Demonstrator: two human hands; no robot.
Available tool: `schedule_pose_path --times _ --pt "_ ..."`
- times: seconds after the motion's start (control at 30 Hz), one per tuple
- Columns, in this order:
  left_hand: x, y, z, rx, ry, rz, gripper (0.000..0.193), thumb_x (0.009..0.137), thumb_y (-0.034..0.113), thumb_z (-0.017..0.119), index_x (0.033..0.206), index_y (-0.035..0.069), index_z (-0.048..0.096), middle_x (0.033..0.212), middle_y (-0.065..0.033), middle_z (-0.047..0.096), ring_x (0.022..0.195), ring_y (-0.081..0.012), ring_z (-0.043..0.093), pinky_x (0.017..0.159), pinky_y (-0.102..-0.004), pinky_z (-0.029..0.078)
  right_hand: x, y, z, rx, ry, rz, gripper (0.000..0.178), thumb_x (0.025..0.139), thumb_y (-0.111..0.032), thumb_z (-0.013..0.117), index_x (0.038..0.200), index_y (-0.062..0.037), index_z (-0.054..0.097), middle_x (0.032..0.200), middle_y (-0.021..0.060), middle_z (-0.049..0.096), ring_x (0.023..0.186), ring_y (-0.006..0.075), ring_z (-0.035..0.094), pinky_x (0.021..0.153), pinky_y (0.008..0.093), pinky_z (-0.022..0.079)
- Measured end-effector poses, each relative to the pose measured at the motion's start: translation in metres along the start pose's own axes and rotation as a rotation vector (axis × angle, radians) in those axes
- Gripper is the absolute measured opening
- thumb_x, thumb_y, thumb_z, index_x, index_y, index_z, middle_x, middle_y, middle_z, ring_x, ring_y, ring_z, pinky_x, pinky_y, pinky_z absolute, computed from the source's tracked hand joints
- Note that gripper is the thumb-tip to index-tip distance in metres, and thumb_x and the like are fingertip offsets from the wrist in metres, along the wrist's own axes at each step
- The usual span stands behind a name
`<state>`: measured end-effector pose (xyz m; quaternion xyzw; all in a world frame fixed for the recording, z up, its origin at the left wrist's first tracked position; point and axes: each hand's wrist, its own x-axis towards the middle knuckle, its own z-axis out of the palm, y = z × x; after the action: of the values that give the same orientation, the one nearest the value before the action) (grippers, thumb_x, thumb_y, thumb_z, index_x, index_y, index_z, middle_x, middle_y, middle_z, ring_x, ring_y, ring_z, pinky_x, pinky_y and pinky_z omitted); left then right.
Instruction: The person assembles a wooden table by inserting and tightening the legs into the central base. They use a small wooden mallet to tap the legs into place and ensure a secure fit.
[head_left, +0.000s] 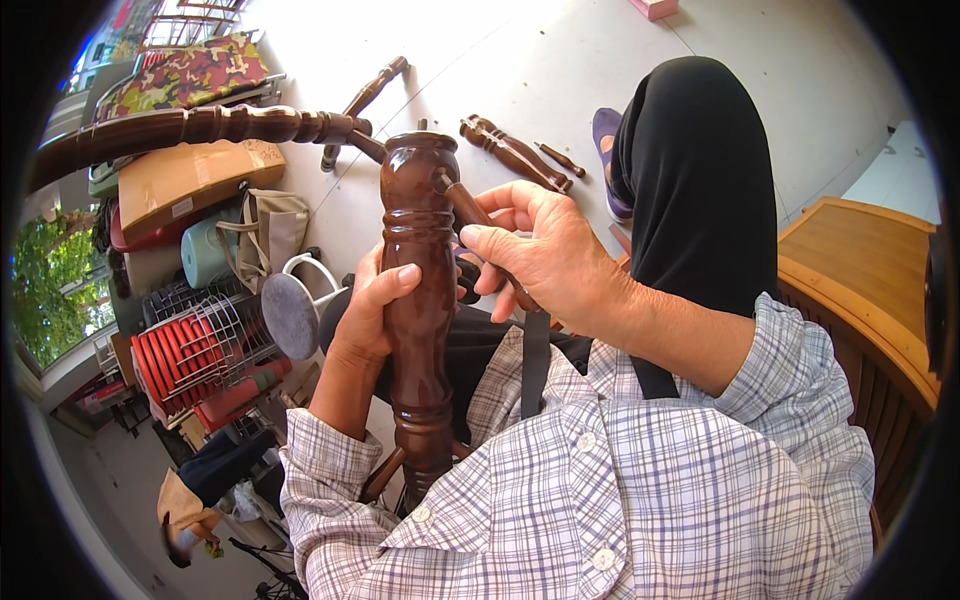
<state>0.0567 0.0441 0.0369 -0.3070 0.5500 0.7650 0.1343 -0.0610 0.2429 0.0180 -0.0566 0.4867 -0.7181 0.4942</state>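
Mostly, I have a pale tiled floor [560, 60] in my feed, with a turned leg [508, 150] and a thin spindle [560, 160] lying on it near each other. To my left, a camouflage cloth [190, 75], a cardboard box [200, 185] and a red stack [165, 365] in a wire rack crowd the room; to my right is wooden furniture [860, 265]. I spot a pale label on the box, too small for me to read. The dark turned post [418, 250] rises before the plaid shirt [690, 490]. My left hand [372, 308] wraps it, thumb in front; my right hand [560, 255] pinches a wooden rod [468, 207], its narrow end at the post's upper side.
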Motion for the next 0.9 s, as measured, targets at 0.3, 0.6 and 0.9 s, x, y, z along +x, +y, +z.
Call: schedule_pose_path --times 0.3,0.6,0.9 --pt "0.001 -0.002 0.0 -0.025 0.014 0.032 0.071 0.077 0.037 0.079 0.128 -0.006 0.054 0.1 -0.0155 0.07 0.083 -0.0211 0.072 0.075 -0.0323 0.061 0.004 -0.002 0.006 0.035 -0.002 0.033 0.039 0.101 -0.013 0.063 0.127 0.0127 0.05 0.093 0.0131 0.063 0.07 0.0155 0.071 0.049 0.0262 0.063" --pt "-0.001 -0.004 -0.001 -0.01 0.033 0.038 0.074 0.076 0.038 0.08 0.131 -0.005 0.053 0.105 -0.0142 0.067 0.087 -0.0198 0.07 0.076 -0.0319 0.06 0.003 -0.014 0.006 0.22 -0.021 0.168 0.037 0.102 -0.014 0.062 0.126 0.0113 0.051 0.095 0.0137 0.063 0.07 0.0183 0.072 0.052 0.03 0.065" --pt "-0.003 -0.003 0.003 -0.004 0.064 0.048 0.076 0.075 0.038 0.08 0.131 -0.005 0.053 0.109 -0.0143 0.067 0.09 -0.0206 0.071 0.078 -0.0317 0.061 0.007 -0.01 0.0 0.395 -0.057 0.241 0.034 0.104 -0.017 0.06 0.125 0.0082 0.052 0.095 0.015 0.066 0.07 0.0205 0.074 0.054 0.0314 0.066"
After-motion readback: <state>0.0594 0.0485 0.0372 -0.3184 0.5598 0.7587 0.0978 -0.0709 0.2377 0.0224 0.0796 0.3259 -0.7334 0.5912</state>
